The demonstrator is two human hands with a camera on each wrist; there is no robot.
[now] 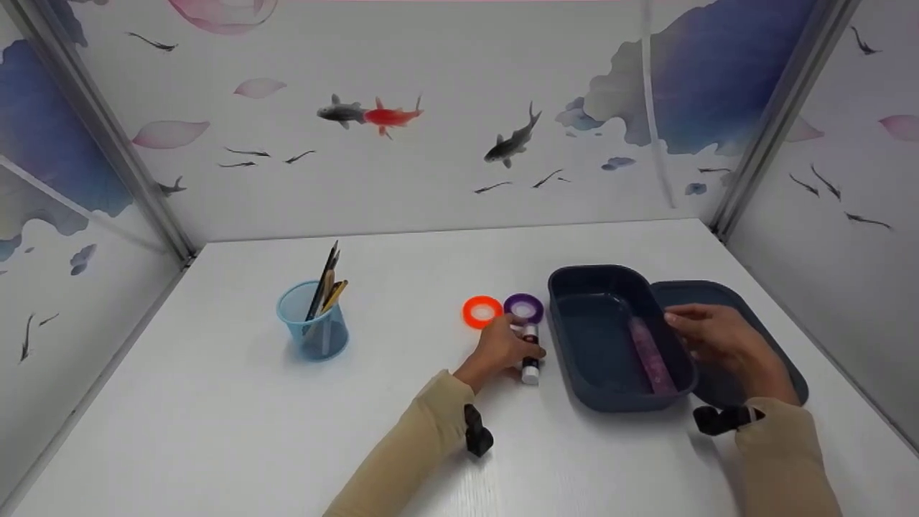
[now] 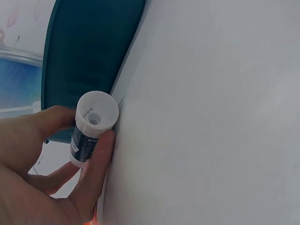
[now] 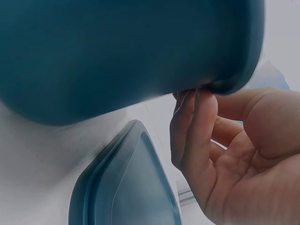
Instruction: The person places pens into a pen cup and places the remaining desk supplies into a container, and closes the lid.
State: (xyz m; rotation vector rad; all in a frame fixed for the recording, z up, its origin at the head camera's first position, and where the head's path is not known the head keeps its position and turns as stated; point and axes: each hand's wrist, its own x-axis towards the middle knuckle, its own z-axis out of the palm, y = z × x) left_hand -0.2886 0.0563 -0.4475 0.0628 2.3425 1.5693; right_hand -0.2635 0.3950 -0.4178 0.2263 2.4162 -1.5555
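In the head view a white glue stick (image 1: 530, 373) with a black label is beside the dark blue box (image 1: 592, 398). My left hand (image 1: 500, 348) pinches it between thumb and fingers. From the left wrist, the glue stick (image 2: 97, 110) shows its hollow white end toward the camera. My right hand (image 1: 729, 348) grips the right rim of the box, its fingers (image 3: 201, 126) bent up under the lip in the right wrist view. Inside the box a pink-purple, slim item (image 1: 652, 357) leans along the right wall.
An orange tape roll (image 1: 468, 313) and a purple tape roll (image 1: 539, 310) lie just beyond the left hand. The box's lid (image 1: 779, 359) lies flat under the right hand. A light blue mesh cup (image 1: 319, 341) with several pencils stands on the left. Printed panels wall in the white table (image 1: 237, 424).
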